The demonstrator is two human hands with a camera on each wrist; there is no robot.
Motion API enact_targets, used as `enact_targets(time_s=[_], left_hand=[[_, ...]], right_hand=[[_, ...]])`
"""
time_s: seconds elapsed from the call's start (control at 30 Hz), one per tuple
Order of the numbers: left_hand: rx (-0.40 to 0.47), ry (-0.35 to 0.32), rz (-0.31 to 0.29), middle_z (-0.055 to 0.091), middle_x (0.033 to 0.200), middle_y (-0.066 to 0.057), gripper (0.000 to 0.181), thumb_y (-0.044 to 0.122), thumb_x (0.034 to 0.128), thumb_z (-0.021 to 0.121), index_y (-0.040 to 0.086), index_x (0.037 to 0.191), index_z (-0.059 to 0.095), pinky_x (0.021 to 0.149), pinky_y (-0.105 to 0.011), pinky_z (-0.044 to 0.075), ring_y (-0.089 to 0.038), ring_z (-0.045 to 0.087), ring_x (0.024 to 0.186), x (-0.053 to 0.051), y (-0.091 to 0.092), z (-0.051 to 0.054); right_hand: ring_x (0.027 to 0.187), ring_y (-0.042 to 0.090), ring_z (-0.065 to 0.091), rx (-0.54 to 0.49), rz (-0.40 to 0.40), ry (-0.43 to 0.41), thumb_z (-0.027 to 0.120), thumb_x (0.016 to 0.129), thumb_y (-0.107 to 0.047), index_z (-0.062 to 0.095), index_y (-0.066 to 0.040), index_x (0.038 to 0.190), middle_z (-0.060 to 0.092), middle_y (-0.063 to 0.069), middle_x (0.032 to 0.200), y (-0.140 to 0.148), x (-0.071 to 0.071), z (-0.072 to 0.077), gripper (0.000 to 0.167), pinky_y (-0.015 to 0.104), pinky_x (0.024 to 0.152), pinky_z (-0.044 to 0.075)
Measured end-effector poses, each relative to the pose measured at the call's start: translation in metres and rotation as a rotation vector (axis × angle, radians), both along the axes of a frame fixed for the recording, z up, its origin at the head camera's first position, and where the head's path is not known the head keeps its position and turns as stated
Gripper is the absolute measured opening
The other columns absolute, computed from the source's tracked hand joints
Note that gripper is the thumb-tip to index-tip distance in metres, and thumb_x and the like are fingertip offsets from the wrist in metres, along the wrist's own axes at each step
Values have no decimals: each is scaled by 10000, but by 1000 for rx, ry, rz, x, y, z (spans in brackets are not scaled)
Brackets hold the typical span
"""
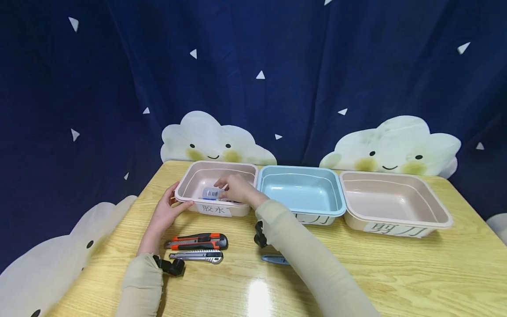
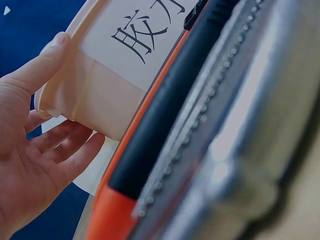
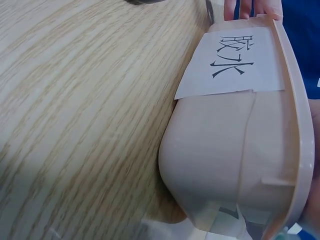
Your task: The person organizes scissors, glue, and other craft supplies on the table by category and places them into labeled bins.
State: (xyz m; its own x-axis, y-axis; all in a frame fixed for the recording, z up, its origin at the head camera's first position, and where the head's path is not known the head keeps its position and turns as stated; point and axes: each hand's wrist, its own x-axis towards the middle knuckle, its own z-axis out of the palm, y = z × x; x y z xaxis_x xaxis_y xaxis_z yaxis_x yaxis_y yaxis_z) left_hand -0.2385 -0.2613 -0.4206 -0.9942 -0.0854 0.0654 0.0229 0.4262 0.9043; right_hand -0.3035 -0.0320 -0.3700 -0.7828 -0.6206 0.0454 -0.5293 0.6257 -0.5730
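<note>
My left hand (image 1: 168, 209) grips the left end of the left pink bin (image 1: 253, 167); in the left wrist view the thumb lies on the rim and the fingers against the wall. A paper label with dark characters is on the bin's front. Reaching over the right side, my right hand (image 1: 239, 189) is inside this bin. Its thumb and fingers pinch the end of a clear glue bottle (image 1: 211, 193) with a barcode, lying low in the bin. More small items beside it are mostly hidden. In the right wrist view the bin wall (image 3: 210, 135) covers most of that hand.
An orange-black utility knife (image 1: 196, 241) and a silver one (image 1: 198, 255) lie in front of the bin. A blue-handled object (image 1: 275, 259) is partly under the right forearm. A blue bin (image 1: 340, 203) and another pink bin (image 1: 443, 214), both labelled, stand to the right.
</note>
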Motion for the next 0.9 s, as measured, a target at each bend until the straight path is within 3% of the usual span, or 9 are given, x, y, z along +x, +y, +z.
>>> enact_targets(time_s=[0.37, 0.57, 0.9], left_hand=[[-8, -5, 8, 350, 1392, -140, 880, 339, 780, 708, 166, 1460, 178, 972, -439, 337, -312, 383, 1213, 2, 1, 2], [4, -1, -2, 349, 1390, -154, 882, 326, 783, 708, 174, 1463, 167, 978, -454, 326, -326, 372, 1222, 3, 1, 2], [-30, 6, -7, 356, 1392, -153, 896, 371, 766, 714, 167, 1459, 184, 1001, -495, 301, -339, 369, 1233, 1, -2, -1]], right_hand=[[994, 176, 595, 2, 3, 36, 640, 848, -149, 641, -113, 1131, 648, 50, 1070, 2, 7, 5, 286, 275, 855, 455], [918, 161, 616, -20, 29, 92, 638, 847, -145, 655, -108, 1106, 666, 60, 1024, 6, 15, 9, 262, 244, 793, 463], [796, 135, 592, -173, 65, 97, 647, 834, -112, 678, -64, 1033, 671, 30, 907, 24, 32, 12, 207, 204, 712, 456]])
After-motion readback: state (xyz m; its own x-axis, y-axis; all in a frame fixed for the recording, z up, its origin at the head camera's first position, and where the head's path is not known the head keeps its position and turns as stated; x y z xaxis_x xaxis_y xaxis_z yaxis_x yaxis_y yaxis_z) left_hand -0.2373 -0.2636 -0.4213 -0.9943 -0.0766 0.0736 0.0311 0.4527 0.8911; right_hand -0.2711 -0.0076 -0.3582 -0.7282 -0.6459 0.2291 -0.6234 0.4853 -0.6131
